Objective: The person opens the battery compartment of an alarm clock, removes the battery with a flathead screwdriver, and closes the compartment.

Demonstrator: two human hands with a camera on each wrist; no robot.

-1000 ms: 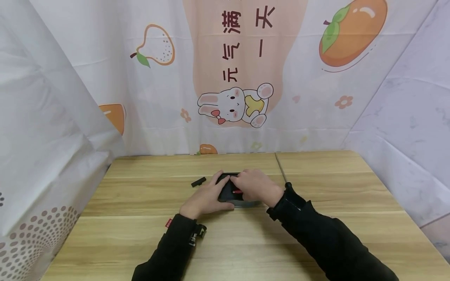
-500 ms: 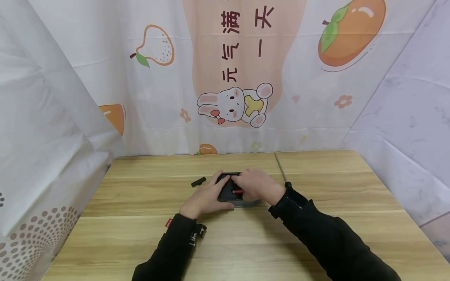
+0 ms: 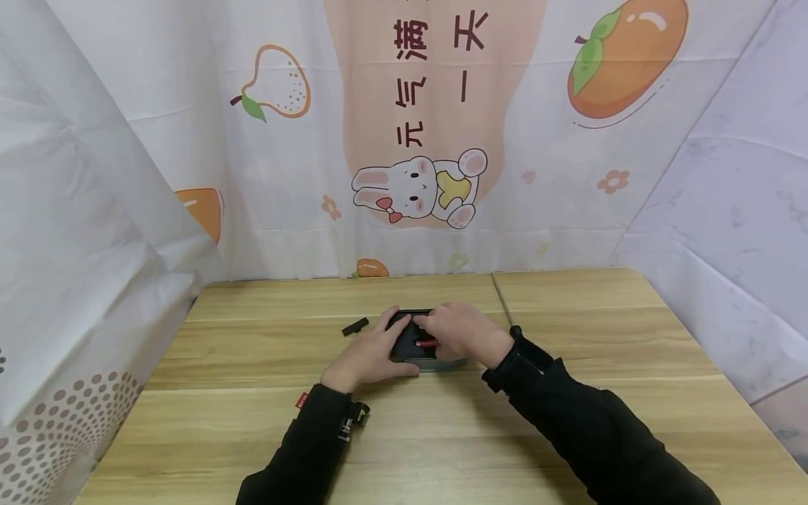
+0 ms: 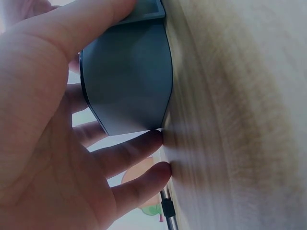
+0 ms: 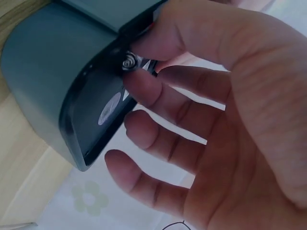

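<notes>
A dark grey plastic device [image 3: 406,348] with a black recessed face lies on the wooden table. My left hand [image 3: 374,355] grips its left end, thumb on the near side and fingers toward the far side. A red battery [image 3: 427,344] shows at the recess, its right part hidden behind my right hand [image 3: 463,335]. Thumb and forefinger of that hand pinch in at the battery, beside a coiled metal spring [image 5: 129,61] in the right wrist view. The fingers hide most of the battery there. A small black battery cover [image 3: 355,326] lies left of the device.
Behind the hands, a thin metal rod [image 3: 503,300] lies on the table [image 3: 265,414] near its back edge. A white printed curtain [image 3: 284,161] hangs behind the table, with white cloth [image 3: 88,231] at the left.
The right hand has shifted very slightly to the right, showing a little more of the red battery. The left hand and the device stay in place.
</notes>
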